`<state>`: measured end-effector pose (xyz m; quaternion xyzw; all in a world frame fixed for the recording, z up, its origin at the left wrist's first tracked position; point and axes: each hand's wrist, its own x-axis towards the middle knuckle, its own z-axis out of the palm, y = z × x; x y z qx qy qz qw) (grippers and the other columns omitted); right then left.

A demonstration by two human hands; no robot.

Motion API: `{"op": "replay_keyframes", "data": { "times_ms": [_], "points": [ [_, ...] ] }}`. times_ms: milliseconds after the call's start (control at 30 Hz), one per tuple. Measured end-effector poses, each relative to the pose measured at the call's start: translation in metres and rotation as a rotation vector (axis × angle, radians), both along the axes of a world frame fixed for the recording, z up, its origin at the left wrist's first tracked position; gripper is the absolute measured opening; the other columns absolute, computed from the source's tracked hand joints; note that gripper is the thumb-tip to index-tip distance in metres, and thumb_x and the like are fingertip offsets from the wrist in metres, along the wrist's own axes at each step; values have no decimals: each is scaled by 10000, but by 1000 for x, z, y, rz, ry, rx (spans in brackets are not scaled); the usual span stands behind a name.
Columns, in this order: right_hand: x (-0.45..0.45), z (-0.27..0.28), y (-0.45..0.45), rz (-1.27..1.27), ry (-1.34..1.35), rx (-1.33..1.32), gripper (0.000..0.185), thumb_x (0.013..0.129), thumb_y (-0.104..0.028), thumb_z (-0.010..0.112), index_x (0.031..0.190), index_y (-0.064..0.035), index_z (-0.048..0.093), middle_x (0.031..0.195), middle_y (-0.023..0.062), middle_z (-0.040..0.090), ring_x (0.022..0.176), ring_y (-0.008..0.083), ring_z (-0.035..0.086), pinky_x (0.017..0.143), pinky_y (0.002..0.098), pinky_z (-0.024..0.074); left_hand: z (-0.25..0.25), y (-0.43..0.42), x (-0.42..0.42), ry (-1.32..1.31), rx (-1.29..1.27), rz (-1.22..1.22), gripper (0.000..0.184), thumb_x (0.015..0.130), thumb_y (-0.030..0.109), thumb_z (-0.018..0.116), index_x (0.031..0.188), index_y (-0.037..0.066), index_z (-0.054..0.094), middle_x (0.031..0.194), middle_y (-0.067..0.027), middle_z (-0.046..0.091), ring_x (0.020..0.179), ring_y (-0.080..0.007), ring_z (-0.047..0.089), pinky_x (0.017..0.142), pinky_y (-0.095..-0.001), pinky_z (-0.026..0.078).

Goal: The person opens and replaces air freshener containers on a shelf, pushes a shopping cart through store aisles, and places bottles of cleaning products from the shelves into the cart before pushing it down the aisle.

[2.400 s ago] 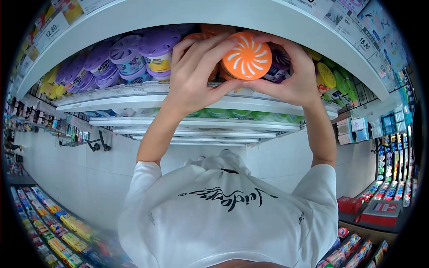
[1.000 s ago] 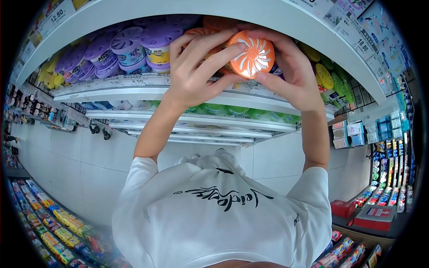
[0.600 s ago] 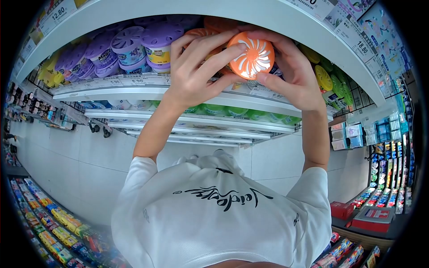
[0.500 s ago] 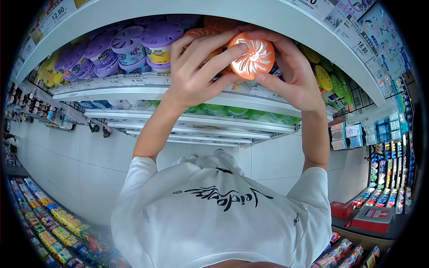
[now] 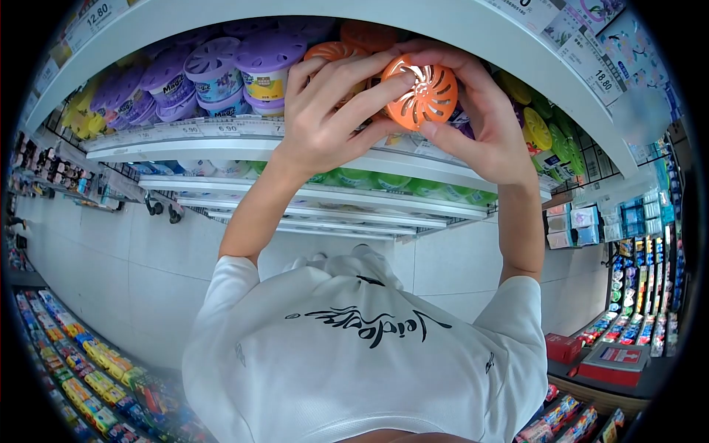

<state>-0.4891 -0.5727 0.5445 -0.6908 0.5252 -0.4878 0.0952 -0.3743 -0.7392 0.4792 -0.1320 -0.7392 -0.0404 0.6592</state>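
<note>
In the head view, an orange-lidded air freshener tub (image 5: 422, 109) is held up at the front of a shelf, its slotted round lid facing me. My right hand (image 5: 484, 122) grips it from the right, the thumb on the lid's lower edge and the fingers behind the upper rim. From the left, my left hand (image 5: 325, 111) closes on it, one finger lying across the lid and the thumb at its side. The tub's body is hidden behind the lid. Behind my left fingers sits another orange-lidded tub (image 5: 334, 50) on the shelf.
Purple-lidded tubs (image 5: 269, 53) stand left of my hands, yellow-green ones (image 5: 538, 129) to the right. A white shelf edge (image 5: 244, 148) runs below, over lower shelves with green-lidded tubs (image 5: 354, 179). The upper shelf edge (image 5: 310, 9) curves overhead. Behind me are racks of colourful packets (image 5: 88, 369).
The orange-lidded tub has shifted slightly right and tilted a little. Its slots look darker, with a bright glare near the middle. Both hands keep nearly the same grip.
</note>
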Motion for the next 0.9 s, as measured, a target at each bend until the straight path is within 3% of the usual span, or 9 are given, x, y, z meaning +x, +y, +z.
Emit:
{"op": "replay_keyframes", "data": {
  "times_ms": [67, 167, 400, 467, 533, 600, 633, 733, 900],
  "points": [
    [0, -1, 0, 0, 7, -3, 516, 759, 5, 628, 1259, -11, 502, 1250, 98, 536, 1133, 194, 531, 975, 317, 427, -2, 0, -3, 32, 17, 13, 492, 649, 329, 764, 1115, 191, 688, 1104, -25, 677, 875, -141, 630, 796, -298, 376],
    [-2, -1, -1, -11, 35, -5, 518, 756, 0, 632, 1258, -13, 504, 1246, 96, 539, 1125, 187, 534, 966, 309, 433, -3, 0, -3, 27, 17, 10, 483, 648, 333, 762, 1103, 188, 691, 1094, -25, 678, 878, -143, 630, 798, -301, 378],
    [4, 2, 3, -73, -7, 15, 507, 749, -43, 634, 1239, 1, 515, 1160, 103, 589, 1016, 193, 586, 857, 321, 500, 0, 3, 3, -60, 27, 35, 464, 620, 241, 795, 1065, 151, 700, 1079, -45, 678, 914, -176, 627, 804, -316, 382],
    [0, 9, 7, -86, 84, 93, 530, 770, -50, 653, 1275, 3, 500, 1244, 121, 569, 1144, 207, 545, 1003, 332, 421, 3, 6, 5, -80, 25, 50, 510, 589, 222, 816, 1072, 120, 691, 1080, -60, 679, 929, -197, 625, 815, -321, 387],
    [-4, 3, 2, -100, 125, -47, 495, 737, -159, 647, 1191, 9, 545, 1039, 162, 628, 899, 214, 631, 796, 323, 518, 1, 5, 2, -86, 28, 55, 558, 585, 228, 844, 1098, 90, 672, 1080, -75, 679, 942, -219, 625, 835, -334, 392],
    [-2, 4, 4, -125, 157, -86, 471, 725, -149, 641, 1158, 15, 556, 999, 172, 639, 891, 244, 646, 802, 324, 518, 4, 11, 2, -87, 26, 27, 582, 610, 256, 856, 1126, 79, 653, 1093, -89, 673, 950, -229, 620, 850, -345, 395],
    [1, 7, 8, -150, 91, 16, 476, 718, -166, 639, 1150, 15, 558, 994, 175, 650, 910, 282, 650, 824, 345, 514, 2, 10, 2, -103, 31, 34, 604, 623, 292, 858, 1136, 60, 641, 1116, -94, 665, 968, -232, 613, 857, -350, 393],
    [1, 9, 13, -207, 234, 32, 518, 759, -148, 698, 1233, -13, 537, 1119, 136, 628, 997, 253, 615, 890, 332, 482, 5, 13, 2, -141, 23, 70, 610, 622, 292, 854, 1140, 53, 637, 1133, -98, 659, 977, -231, 608, 865, -348, 384],
    [4, 0, 14, -288, 292, -51, 533, 794, -240, 737, 1241, -25, 543, 1176, 141, 613, 1074, 271, 604, 917, 343, 475, 7, 11, 3, -172, 52, -14, 613, 639, 307, 838, 1153, 47, 627, 1141, -108, 656, 979, -243, 604, 870, -345, 370]
  ]
}}
